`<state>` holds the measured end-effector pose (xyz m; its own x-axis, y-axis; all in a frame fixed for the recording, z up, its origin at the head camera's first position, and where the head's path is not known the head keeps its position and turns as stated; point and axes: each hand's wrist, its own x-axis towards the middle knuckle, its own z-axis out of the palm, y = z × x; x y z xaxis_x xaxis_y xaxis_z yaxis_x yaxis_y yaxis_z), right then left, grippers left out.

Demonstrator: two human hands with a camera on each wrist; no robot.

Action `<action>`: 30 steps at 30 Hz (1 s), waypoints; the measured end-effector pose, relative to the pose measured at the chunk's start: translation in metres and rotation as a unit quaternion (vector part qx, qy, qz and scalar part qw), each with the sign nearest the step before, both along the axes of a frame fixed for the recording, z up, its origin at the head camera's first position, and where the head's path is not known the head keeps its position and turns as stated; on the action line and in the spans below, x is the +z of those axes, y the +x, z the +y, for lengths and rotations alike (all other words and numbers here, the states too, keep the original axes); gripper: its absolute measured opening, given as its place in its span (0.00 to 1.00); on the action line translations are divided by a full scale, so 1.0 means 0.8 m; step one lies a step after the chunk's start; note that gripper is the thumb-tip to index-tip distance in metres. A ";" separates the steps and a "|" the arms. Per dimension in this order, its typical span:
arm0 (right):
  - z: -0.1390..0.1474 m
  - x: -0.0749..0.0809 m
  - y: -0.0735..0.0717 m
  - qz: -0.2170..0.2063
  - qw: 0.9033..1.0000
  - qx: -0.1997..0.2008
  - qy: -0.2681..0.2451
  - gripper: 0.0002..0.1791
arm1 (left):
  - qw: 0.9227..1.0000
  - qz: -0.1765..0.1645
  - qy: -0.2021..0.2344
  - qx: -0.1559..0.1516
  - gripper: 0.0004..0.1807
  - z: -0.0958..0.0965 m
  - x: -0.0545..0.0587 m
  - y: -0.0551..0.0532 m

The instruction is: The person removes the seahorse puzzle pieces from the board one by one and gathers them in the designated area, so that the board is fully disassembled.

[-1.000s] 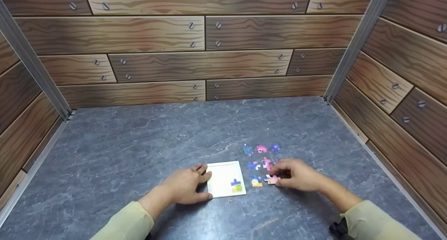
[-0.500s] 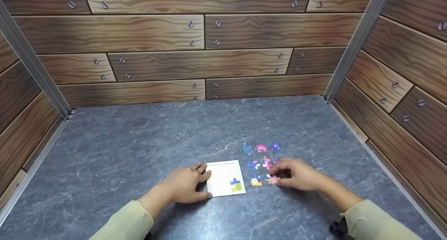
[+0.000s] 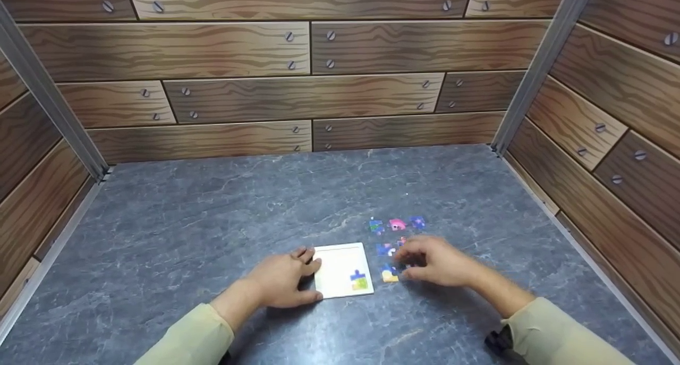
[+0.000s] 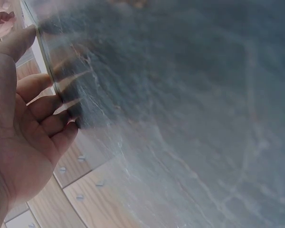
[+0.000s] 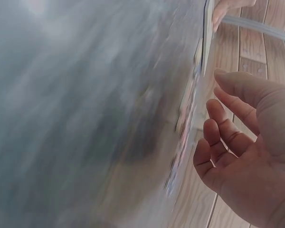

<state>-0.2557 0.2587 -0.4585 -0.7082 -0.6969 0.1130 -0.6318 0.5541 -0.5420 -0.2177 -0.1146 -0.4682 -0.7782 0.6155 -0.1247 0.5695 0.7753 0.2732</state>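
Note:
A square white puzzle tray (image 3: 336, 272) lies flat with a blue, yellow and green puzzle piece (image 3: 359, 281) in its lower right corner. My left hand (image 3: 281, 280) rests against the tray's left side, thumb at the near corner and fingertips along the edge. My right hand (image 3: 438, 261) hovers over the loose pieces, thumb and fingers apart with nothing between them. Just left of it lie a yellow-and-blue piece (image 3: 389, 273) and a blue-and-white piece (image 3: 384, 249). A pink piece (image 3: 402, 242) is partly covered by that hand, which hides others beneath.
Farther back sit a green-and-blue piece (image 3: 375, 226), a pink piece with an eye (image 3: 397, 225) and a purple-blue piece (image 3: 417, 222) in a row. The grey marbled tabletop (image 3: 239, 205) is enclosed by wood-patterned walls (image 3: 228, 49) at the back and sides.
My right hand has moved left from the pink-and-yellow piece in the near row, its fingers now over the middle of the pieces. The left hand and tray keep their place.

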 end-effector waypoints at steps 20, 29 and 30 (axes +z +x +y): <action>-0.079 0.000 0.002 0.014 0.998 0.034 0.046 0.22 | 1.000 0.004 -0.007 -0.001 0.41 0.000 0.005 -0.002; -0.088 -0.007 0.002 0.025 0.996 0.059 0.068 0.21 | 1.000 0.009 -0.011 -0.005 0.42 0.000 0.001 0.000; -0.089 -0.007 0.002 0.026 0.995 0.061 0.069 0.21 | 1.000 0.011 -0.010 -0.006 0.42 0.000 0.001 0.000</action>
<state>-0.2541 0.1878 -0.4639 -0.6135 -0.7885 0.0448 -0.7237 0.5386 -0.4314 -0.2179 -0.1147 -0.4676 -0.7737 0.6220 -0.1206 0.5838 0.7738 0.2457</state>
